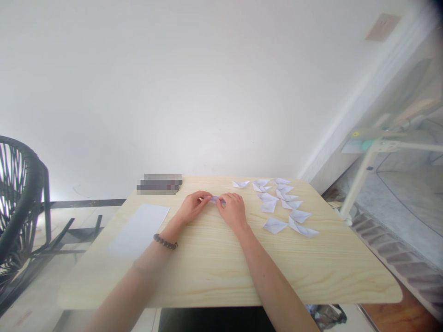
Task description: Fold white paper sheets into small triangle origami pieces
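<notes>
Paper [214, 199], narrow | pinched: left hand [192, 206], right hand [234, 211] | tabletop [211, 272]: pale wood-grain

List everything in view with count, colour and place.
Table: one, pale wood, centre
Folded papers: about ten, white, table's right
Held paper: one, whitish, centre
Flat paper: count unclear, white, table's left
Pixelated item: one, dark, table's far left
Chair: one, dark, left
Wall: one, white, behind table
Wall plate: one, beige, upper right
Frame: one, whitish, right
Ruffled strip: one, grey, lower right
Bracelet: one, dark, left wrist
Left hand: one, on held paper
Right hand: one, on held paper
</notes>
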The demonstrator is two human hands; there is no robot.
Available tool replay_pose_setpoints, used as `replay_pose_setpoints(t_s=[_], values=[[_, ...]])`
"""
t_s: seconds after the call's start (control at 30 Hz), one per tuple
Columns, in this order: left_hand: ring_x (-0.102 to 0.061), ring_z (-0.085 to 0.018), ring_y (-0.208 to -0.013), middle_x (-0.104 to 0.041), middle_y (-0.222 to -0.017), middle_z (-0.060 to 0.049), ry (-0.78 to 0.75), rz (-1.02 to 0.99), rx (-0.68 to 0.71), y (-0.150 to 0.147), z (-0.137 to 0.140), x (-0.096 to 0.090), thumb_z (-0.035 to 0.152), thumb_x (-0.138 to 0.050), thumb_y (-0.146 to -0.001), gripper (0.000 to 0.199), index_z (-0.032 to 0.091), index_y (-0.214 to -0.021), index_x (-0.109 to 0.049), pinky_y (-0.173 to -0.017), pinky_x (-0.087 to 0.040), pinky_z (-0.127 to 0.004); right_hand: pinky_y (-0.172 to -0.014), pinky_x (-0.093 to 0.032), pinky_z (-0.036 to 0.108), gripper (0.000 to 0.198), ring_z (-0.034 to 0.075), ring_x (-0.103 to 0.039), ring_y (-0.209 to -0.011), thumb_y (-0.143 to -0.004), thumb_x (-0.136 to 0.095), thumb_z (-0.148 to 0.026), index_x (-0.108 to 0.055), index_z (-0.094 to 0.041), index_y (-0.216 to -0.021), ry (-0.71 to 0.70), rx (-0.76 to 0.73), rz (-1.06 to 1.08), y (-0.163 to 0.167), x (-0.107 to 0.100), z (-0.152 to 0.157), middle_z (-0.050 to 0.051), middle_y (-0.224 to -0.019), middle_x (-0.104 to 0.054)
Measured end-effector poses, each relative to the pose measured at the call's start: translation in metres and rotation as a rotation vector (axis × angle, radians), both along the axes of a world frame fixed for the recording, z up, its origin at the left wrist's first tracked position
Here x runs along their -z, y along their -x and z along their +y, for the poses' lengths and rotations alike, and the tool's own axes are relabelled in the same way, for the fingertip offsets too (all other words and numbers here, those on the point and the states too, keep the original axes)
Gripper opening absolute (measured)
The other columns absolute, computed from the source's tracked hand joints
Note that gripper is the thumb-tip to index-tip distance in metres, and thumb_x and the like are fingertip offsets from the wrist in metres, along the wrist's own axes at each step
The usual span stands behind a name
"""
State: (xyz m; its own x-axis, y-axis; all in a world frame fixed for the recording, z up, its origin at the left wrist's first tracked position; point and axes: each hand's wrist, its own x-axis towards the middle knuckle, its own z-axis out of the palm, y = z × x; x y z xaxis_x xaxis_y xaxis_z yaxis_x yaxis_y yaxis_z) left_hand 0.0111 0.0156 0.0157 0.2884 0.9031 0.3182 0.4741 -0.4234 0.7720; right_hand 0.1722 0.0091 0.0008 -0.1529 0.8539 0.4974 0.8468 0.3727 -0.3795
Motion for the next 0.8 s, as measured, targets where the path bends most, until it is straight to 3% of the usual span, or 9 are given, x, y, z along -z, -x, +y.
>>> replay_pose_setpoints(t_s=[0.27,0.57,0.8], values=[[-0.053,-0.013,-0.064,-0.062,-0.084,-0.005,-0.06,0.106,-0.024,0.0014,0.0019,0.0045,0.038,-0.043,-0.078,0.029,0.018,-0.087,-0.061,-0.059,-0.041,-0.023,-0.08,-0.028,0.031,0.018,0.018,-0.048,-0.084,-0.071,-0.049,-0.018,-0.058,-0.021,-0.086,-0.009,-0.023,0.013,0.0013,-0.0013,-0.0024,0.004,-0.082,-0.06],[-0.053,-0.013,-0.065,-0.062,-0.076,-0.003,-0.068,0.148,-0.007,0.0004,0.0012,0.0044,0.032,-0.044,-0.076,0.022,0.017,-0.08,-0.061,-0.062,-0.041,-0.024,-0.078,-0.03,0.029,0.015,0.017,-0.048,-0.081,-0.072,-0.046,-0.017,-0.055,-0.02,-0.083,0.017,-0.05,-0.003,0.0023,-0.0011,-0.0036,0.003,-0.08,-0.057],[-0.053,-0.012,-0.062,-0.061,-0.072,-0.002,-0.045,0.159,-0.069,0.002,0.002,0.0053,0.03,-0.044,-0.075,0.02,0.017,-0.082,-0.057,-0.06,-0.04,-0.023,-0.077,-0.032,0.028,0.018,0.016,-0.049,-0.081,-0.07,-0.045,-0.013,-0.054,-0.021,-0.085,0.024,-0.059,0.017,0.0021,-0.0018,-0.0029,0.002,-0.083,-0.056]])
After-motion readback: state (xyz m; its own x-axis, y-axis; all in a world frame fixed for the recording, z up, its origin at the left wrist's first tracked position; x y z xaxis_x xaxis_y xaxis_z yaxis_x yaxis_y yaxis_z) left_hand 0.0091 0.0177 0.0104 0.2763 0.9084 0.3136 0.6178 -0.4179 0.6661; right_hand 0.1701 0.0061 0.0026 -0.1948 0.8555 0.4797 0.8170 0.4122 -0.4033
